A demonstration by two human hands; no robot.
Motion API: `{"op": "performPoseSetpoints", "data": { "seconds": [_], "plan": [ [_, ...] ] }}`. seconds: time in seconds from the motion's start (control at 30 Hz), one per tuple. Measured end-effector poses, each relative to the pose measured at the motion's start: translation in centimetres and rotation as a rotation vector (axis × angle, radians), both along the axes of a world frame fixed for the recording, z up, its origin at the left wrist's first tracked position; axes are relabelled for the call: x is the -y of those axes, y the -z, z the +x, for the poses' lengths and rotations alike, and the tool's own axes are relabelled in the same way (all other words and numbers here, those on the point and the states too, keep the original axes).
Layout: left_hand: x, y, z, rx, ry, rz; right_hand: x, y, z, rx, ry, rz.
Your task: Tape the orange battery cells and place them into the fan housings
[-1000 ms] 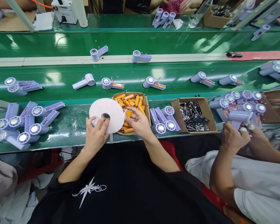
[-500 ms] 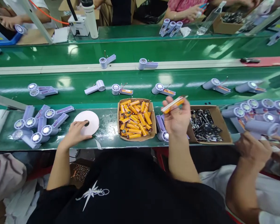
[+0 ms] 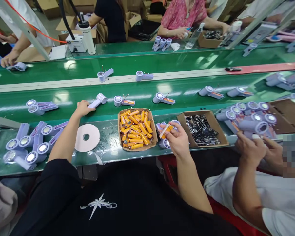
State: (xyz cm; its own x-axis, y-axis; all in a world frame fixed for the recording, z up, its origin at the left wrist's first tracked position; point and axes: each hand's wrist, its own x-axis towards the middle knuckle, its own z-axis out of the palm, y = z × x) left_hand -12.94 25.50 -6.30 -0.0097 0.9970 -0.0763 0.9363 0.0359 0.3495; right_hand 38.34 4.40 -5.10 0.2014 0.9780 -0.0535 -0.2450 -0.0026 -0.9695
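The right hand (image 3: 179,141) held an orange battery (image 3: 167,130) with a white strip (image 3: 164,131) between its pinched fingertips, while the left hand (image 3: 83,108) reached a purple fan's (image 3: 97,101) handle end, finger closure undeterminable, with a tape roll (image 3: 81,142) nearer the body than those fingers.

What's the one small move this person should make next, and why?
Probably close the left hand on the lilac casing and lift it off the green belt. That hand is at the casing's handle, while the right hand holds an orange cell with a white strip; the next casing along shows orange in its handle.
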Motion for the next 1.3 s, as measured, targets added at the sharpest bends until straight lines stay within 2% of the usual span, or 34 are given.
{"op": "performPoseSetpoints", "data": {
  "seconds": [0.13, 0.2, 0.3, 0.43, 0.57, 0.67, 0.8, 0.93, 1.07, 1.2, 1.3],
  "plan": [
    [0.4, -0.6, -1.7, 0.509, -0.138, 0.164, 3.8, 1.1, 2.9, 0.023, 0.132, -0.075],
    [0.4, -1.1, -1.5, 0.577, -0.104, 0.21, 4.3, 1.4, 2.7, -0.01, 0.144, -0.082],
    [0.1, -1.5, 0.6, 0.455, 0.041, 0.18, 3.5, 1.4, 0.9, -0.042, 0.117, -0.083],
    [0.8, -1.5, 4.5, 0.006, 0.358, 0.024, 2.3, 0.6, -1.1, -0.015, -0.007, -0.065],
    [2.0, -1.1, 6.4, -0.295, 0.354, 0.054, 2.6, 0.3, -1.1, 0.036, -0.149, -0.059],
    [1.9, -0.7, 6.5, -0.293, 0.391, 0.046, 2.9, 0.5, -1.0, 0.046, -0.167, -0.073],
    [-0.2, -0.4, 6.3, -0.195, 0.468, 0.026, 1.8, 0.3, -2.1, 0.065, -0.133, -0.006],
    [-3.3, -0.3, 5.7, -0.069, 0.544, -0.017, -2.1, -1.5, -4.5, 0.072, -0.162, 0.118],
    [-4.9, 0.3, 5.0, 0.185, 0.512, -0.053, -9.7, -2.9, -8.6, 0.077, -0.303, 0.194],
    [-4.9, 1.9, 5.5, 0.279, 0.405, 0.014, -18.1, -1.8, -14.2, 0.328, -0.497, 0.228],
    [-5.1, 3.0, 6.5, 0.315, 0.359, 0.046, -22.1, -0.3, -17.6, 0.682, -0.613, 0.238]
  ]
}}
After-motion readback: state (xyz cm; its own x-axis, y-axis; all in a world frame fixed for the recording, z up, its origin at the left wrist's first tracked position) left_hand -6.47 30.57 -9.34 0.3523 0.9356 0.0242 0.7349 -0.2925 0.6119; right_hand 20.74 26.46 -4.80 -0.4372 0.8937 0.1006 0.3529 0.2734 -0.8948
